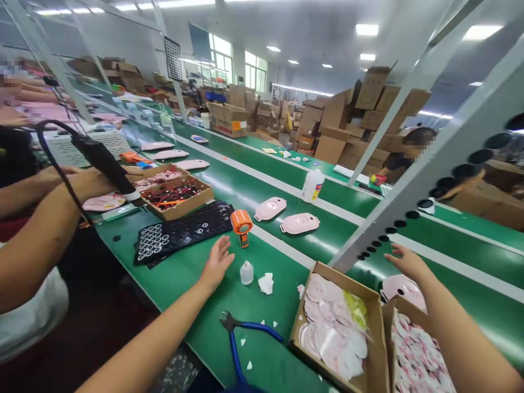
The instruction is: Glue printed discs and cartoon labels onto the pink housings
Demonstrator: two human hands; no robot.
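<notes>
My left hand [216,263] hovers open over the green bench, fingers stretched toward an orange tape dispenser [241,225] and just left of a small clear bottle [246,273]. My right hand [407,262] is open too, fingers spread, above a pink housing [403,287] beside the metal frame post. Both hands hold nothing. A cardboard box of round pink-white parts [333,327] lies between my forearms, with a second box [417,355] partly under my right arm.
Blue-handled pliers [241,338] lie at the near edge. Two pink housings [271,208] [300,223] and a white bottle [313,185] sit on the belt. A black sticker sheet [180,232] and a parts box [176,196] lie left. A neighbouring person's arms hold a black tool [102,159].
</notes>
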